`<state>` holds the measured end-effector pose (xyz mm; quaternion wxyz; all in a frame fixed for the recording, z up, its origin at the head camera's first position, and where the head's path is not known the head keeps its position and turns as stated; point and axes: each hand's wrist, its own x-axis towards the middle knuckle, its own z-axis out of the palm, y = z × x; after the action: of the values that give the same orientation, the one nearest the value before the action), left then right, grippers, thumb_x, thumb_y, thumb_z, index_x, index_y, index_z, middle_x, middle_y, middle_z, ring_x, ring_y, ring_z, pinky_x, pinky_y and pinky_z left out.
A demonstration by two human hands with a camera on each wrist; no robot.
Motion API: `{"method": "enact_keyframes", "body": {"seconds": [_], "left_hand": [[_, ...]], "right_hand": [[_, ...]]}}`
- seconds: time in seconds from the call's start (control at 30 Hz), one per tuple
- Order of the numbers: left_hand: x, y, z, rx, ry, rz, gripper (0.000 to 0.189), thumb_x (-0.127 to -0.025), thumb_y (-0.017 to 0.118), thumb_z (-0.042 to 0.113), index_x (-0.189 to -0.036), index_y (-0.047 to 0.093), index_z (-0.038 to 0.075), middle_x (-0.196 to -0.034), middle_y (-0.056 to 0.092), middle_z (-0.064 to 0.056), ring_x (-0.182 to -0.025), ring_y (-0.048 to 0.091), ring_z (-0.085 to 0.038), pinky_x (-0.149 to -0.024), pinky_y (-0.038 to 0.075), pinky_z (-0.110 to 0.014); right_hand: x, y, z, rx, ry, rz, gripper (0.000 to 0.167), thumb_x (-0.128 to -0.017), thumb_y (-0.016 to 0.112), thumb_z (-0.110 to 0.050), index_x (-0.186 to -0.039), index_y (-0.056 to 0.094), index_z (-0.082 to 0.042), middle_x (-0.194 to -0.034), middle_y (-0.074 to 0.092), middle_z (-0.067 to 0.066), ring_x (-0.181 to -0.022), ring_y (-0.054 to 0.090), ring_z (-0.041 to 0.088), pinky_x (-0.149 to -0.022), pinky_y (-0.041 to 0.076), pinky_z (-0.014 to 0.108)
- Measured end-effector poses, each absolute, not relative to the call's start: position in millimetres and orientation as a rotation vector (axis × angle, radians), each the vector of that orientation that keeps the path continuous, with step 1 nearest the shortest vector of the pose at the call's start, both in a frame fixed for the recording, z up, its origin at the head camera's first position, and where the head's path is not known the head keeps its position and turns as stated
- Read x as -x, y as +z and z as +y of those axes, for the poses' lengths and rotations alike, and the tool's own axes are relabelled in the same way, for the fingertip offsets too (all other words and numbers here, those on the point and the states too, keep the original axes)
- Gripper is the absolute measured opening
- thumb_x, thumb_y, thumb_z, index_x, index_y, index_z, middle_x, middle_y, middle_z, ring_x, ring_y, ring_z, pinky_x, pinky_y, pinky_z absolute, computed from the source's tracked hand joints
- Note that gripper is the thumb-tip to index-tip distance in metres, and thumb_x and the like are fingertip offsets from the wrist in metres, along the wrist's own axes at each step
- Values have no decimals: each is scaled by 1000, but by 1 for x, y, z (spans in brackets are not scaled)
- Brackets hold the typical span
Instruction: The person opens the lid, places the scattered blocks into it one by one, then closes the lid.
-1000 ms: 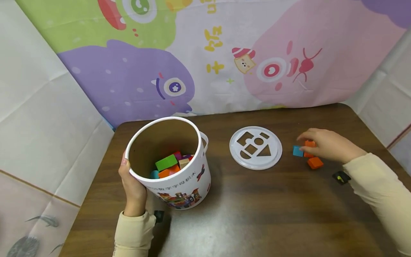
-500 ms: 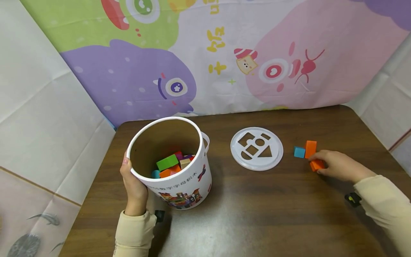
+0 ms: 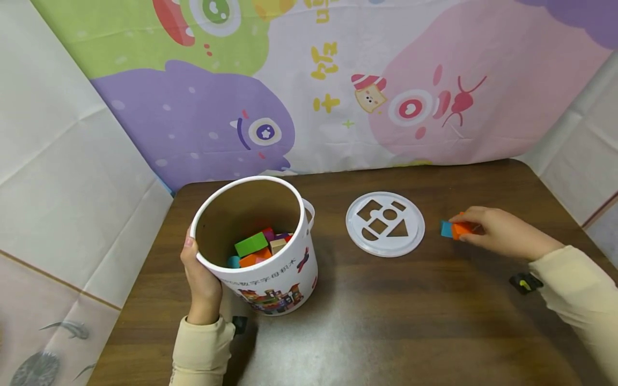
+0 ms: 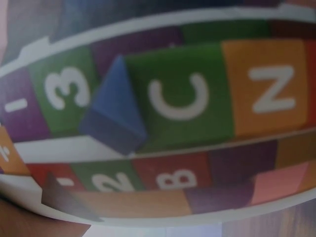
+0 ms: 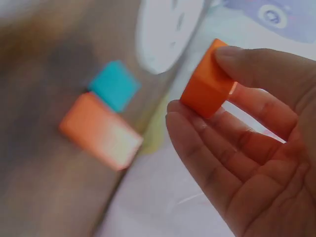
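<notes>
At a brown wood-grain table (image 3: 396, 327), a person's right hand (image 3: 502, 231) pinches an orange wooden-looking block (image 5: 205, 86) on the right side, the left hand (image 3: 203, 284) gripping a white cylindrical bucket (image 3: 270, 287) of coloured blocks (image 3: 251, 244). From where I stand, a loose fingertip hold could slip, or a low swing knock the neighbouring blue cube (image 5: 115, 86) and orange oblong block (image 5: 98, 131).

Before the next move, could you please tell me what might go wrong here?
The orange block pinched in the right hand might slip. The blue block and second orange block lie side by side nearby, so a bump could scatter them. The left hand rests against the bucket, so a push might shift it.
</notes>
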<state>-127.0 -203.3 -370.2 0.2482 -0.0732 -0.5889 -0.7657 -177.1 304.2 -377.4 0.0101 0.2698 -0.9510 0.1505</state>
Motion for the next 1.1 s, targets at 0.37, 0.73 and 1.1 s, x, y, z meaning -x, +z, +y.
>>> {"method": "enact_keyframes", "body": {"seconds": [0.37, 0.73, 1.1], "left_hand": [[121, -361, -198, 198, -2108, -1605, 54, -94, 25, 36, -136, 37, 4, -131, 37, -25, -122, 34, -39, -102, 27, -50], [122, -362, -200, 179, -2072, -1632, 54, -93, 26, 38, -135, 39, 6, -131, 38, -24, -121, 34, -40, -102, 26, -51], [122, -361, -198, 187, -2084, -1623, 54, -94, 25, 38, -136, 38, 5, -130, 39, -23, -121, 34, -37, -102, 28, -49]], "right_hand": [[187, -306, 244, -1025, 478, -2823, 39, -80, 69, -22, -117, 61, -15, -99, 57, -13, -81, 50, 2, -71, 46, 25], [199, -256, 181, -1351, 545, -2582, 42, -81, 68, -21, -121, 59, -13, -100, 57, -10, -83, 48, 3, -72, 43, 21], [206, -234, 107, -1590, 688, -2427, 36, -85, 63, -24, -119, 60, -13, -99, 58, -5, -86, 51, 9, -77, 44, 26]]}}
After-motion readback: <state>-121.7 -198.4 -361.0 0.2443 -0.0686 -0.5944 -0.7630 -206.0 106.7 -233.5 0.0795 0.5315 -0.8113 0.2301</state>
